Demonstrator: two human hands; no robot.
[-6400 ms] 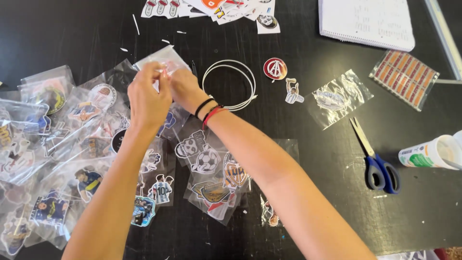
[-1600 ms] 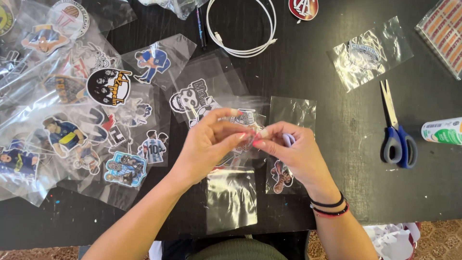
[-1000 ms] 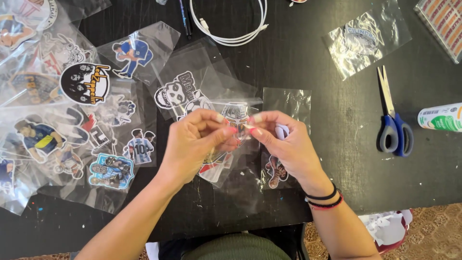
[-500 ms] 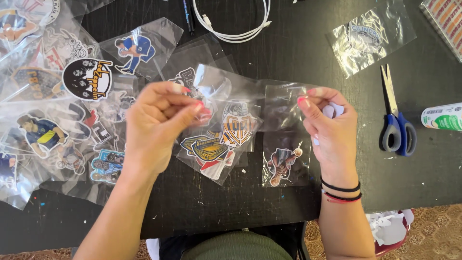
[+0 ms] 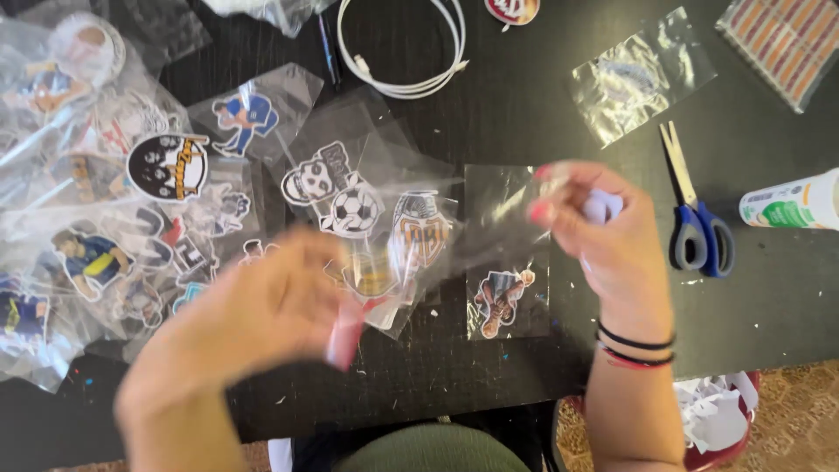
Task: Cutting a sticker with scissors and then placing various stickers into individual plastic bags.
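My left hand [image 5: 262,310] is blurred with motion, low over the black table [image 5: 524,105]. Its fingers pinch the lower corner of a clear sticker bag [image 5: 411,245] that holds crest stickers. My right hand [image 5: 612,245] is raised to the right of that bag, with black and red bands on the wrist. Its fingers are closed on a small white paper scrap [image 5: 603,206]. Between the hands lies another clear bag with a footballer sticker [image 5: 507,293].
Several bagged stickers [image 5: 105,201] cover the left of the table. A white cable [image 5: 411,52] is coiled at the top. Blue-handled scissors [image 5: 695,227], a glue tube [image 5: 791,201], a clear bag [image 5: 634,79] and a striped sheet [image 5: 782,39] lie on the right. A bin of paper scraps [image 5: 717,419] sits below the table edge.
The hands held one bag together, then drew apart. My left hand has now swung down and to the left with the bag. My right hand kept the white scrap and rose a little.
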